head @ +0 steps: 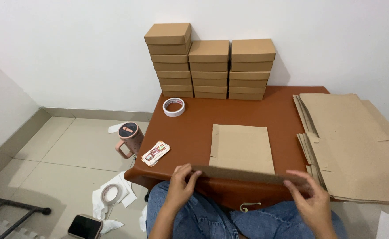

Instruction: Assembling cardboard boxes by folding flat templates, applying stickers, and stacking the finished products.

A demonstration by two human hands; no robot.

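Observation:
A flat brown cardboard sheet (243,148) lies on the brown table (194,128) in front of me. Its near edge (247,175) is folded up along the table's front. My left hand (182,183) grips that folded edge at its left end. My right hand (307,197) holds the right end of the same fold. Both hands sit just over my knees in blue jeans (212,219).
Three stacks of finished brown boxes (210,66) stand at the table's back. A tape roll (173,106) and a pile of stickers (155,153) lie at the left. Flat cardboard blanks (358,141) are heaped at the right. On the floor: a pink mug (129,138), another tape roll (110,193), a phone (85,226).

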